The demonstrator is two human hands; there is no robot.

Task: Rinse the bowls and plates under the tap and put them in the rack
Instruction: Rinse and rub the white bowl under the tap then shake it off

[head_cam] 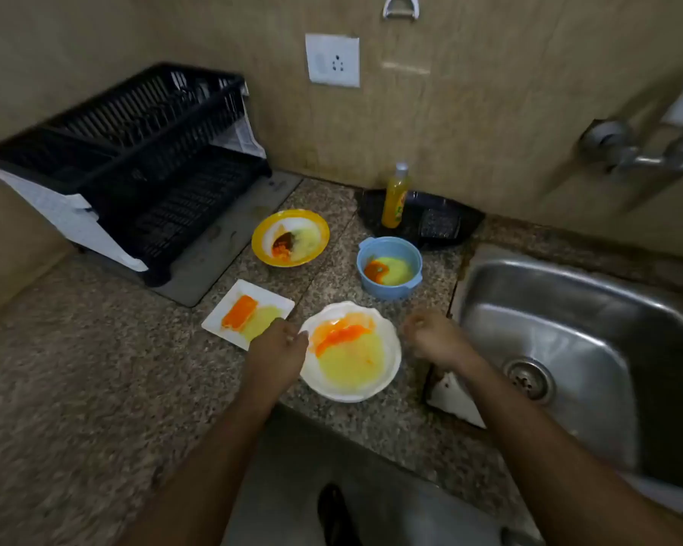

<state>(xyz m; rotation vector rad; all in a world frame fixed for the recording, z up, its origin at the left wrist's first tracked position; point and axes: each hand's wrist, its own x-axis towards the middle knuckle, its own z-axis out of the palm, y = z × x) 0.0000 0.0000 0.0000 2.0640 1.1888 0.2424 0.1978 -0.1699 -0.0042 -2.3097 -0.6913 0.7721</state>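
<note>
A white scalloped bowl [387, 372] smeared with orange and yellow sauce sits on the granite counter in front of me. My left hand [279, 346] hovers at its left rim, fingers loosely curled, holding nothing. My right hand [434, 336] hangs just right of the bowl, also loosely curled and empty. A white square plate [229, 315], a yellow-rimmed plate [263, 234] and a blue bowl [371, 250] stand behind, all dirty. The black dish rack [135, 151] stands at the back left. The tap [647, 155] juts from the wall above the steel sink [568, 309].
A yellow dish-soap bottle [396, 197] stands on a black tray [462, 218] by the wall behind the blue bowl. A grey drain mat [229, 234] lies under the rack. A wall socket [333, 60] is mounted above the counter.
</note>
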